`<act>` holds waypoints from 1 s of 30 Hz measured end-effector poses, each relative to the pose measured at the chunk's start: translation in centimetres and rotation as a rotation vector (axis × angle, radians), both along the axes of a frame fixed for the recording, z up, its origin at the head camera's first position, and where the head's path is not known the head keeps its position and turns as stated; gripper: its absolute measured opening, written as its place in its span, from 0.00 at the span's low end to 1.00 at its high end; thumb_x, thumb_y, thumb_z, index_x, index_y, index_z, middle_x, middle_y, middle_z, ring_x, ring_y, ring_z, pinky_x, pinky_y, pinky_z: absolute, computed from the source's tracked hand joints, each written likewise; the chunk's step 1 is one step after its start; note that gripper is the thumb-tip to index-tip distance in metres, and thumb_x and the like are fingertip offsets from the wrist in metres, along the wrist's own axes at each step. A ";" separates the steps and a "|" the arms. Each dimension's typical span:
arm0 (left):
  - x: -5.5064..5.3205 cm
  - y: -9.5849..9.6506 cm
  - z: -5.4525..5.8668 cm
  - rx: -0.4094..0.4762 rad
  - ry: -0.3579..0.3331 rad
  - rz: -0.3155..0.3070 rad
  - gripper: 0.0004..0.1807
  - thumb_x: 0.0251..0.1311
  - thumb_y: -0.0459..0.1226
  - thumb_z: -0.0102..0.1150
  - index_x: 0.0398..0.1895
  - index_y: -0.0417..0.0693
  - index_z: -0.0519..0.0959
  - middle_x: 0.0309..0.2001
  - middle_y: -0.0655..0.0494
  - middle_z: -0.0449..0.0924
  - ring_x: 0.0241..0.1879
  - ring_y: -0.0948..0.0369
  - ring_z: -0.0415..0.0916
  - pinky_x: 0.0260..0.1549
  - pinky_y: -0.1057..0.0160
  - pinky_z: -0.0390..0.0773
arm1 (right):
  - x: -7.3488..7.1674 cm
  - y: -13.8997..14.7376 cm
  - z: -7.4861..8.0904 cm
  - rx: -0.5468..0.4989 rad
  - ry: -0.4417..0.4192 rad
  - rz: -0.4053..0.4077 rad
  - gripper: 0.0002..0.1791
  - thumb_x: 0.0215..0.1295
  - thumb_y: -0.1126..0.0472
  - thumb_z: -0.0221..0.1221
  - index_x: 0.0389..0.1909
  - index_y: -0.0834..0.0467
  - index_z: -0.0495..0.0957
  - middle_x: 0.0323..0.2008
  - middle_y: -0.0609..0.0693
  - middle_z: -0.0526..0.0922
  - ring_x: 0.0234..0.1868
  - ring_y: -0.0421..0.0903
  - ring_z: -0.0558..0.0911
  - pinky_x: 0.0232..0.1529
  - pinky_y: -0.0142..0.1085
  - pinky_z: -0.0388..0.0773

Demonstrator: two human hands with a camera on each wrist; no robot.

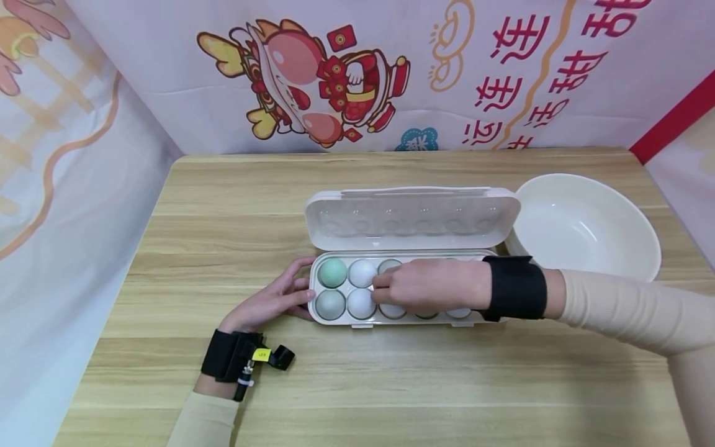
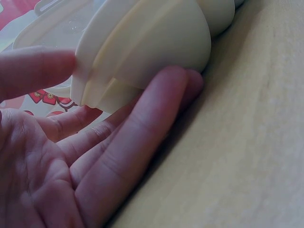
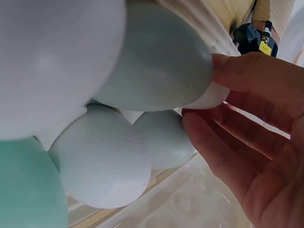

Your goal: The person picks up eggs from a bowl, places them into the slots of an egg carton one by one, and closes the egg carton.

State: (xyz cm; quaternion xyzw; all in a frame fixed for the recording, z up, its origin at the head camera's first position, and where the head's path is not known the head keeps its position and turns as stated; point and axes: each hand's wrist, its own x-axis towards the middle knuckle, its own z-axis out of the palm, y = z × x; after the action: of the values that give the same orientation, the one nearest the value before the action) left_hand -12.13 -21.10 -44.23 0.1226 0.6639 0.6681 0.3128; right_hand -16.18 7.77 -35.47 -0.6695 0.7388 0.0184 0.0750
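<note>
An open white plastic egg box [image 1: 342,323] holds white, grey-green and mint green eggs in two rows. My left hand [image 1: 268,302] grips its left end, thumb at the rim and other fingers along the lower side [image 2: 142,118]. Over the box's middle, my right hand [image 1: 430,284] reaches in from the right, fingertips down among the eggs. In the right wrist view its thumb and curled fingers [image 3: 209,142] close round a white egg [image 3: 209,97], partly hidden behind a grey-green egg [image 3: 156,61]. A mint green egg [image 1: 332,272] sits in the back left cup. The right hand hides several cups.
The box's clear lid [image 1: 412,223] stands raised behind the eggs. A large white bowl [image 1: 586,230] is at the right, close to the lid's end. Both stand on a wood-grain table [image 1: 234,205], with a printed cloth [image 1: 167,74] hanging behind.
</note>
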 end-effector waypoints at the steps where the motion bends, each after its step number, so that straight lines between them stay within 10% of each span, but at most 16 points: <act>1: 0.0 0.0 0.0 -0.001 0.000 0.000 0.30 0.67 0.34 0.46 0.68 0.56 0.47 0.57 0.28 0.64 0.46 0.44 0.76 0.41 0.48 0.81 | 0.0 0.1 0.0 -0.012 -0.001 -0.002 0.10 0.53 0.71 0.56 0.35 0.57 0.73 0.31 0.49 0.73 0.29 0.43 0.75 0.25 0.33 0.76; 30: -0.1 -0.1 -0.1 -0.004 -0.003 -0.002 0.30 0.67 0.35 0.46 0.68 0.55 0.47 0.58 0.27 0.63 0.46 0.44 0.76 0.41 0.48 0.81 | -0.3 2.4 3.0 -0.147 -0.018 -0.129 0.18 0.51 0.63 0.64 0.45 0.57 0.74 0.44 0.51 0.80 0.43 0.45 0.78 0.39 0.38 0.81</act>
State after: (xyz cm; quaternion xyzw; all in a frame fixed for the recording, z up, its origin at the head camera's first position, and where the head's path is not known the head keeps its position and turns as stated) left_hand -12.22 -21.16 -44.30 0.1215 0.6646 0.6667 0.3148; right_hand -16.46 10.17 -32.50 -0.6243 0.7791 -0.0468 0.0334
